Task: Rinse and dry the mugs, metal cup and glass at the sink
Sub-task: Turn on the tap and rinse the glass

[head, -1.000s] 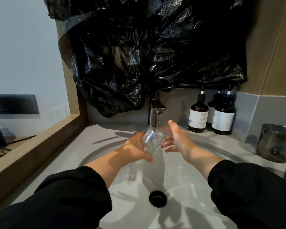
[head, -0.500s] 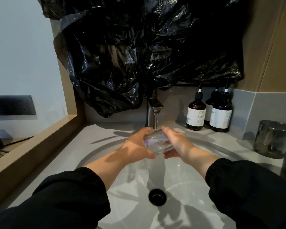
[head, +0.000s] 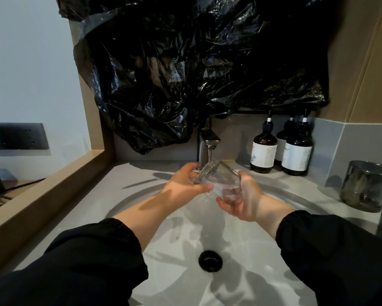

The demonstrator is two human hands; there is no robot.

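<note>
Faucet [head: 208,143]: brushed grey metal. Glass [head: 218,180] under its spout: clear, colourless. Sheeting [head: 196,74] above the faucet: glossy black, crinkled, no pattern. Basin [head: 247,246] below it: pale grey-white, with a black drain [head: 210,260]. Bottles [head: 264,149] right of the faucet: dark brown, black pumps, white labels with fine dark print. Cup [head: 366,186] further right: smoky, mirrored grey. Sleeves [head: 86,261] below: plain black. Ledge [head: 53,180] left of the faucet: tan wood.

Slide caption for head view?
Clear glass tilted under the running faucet, held by left hand and right hand over the sink.

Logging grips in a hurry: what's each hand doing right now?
Left hand: holds the glass at one end.
Right hand: holds the same glass at its other end.
</note>
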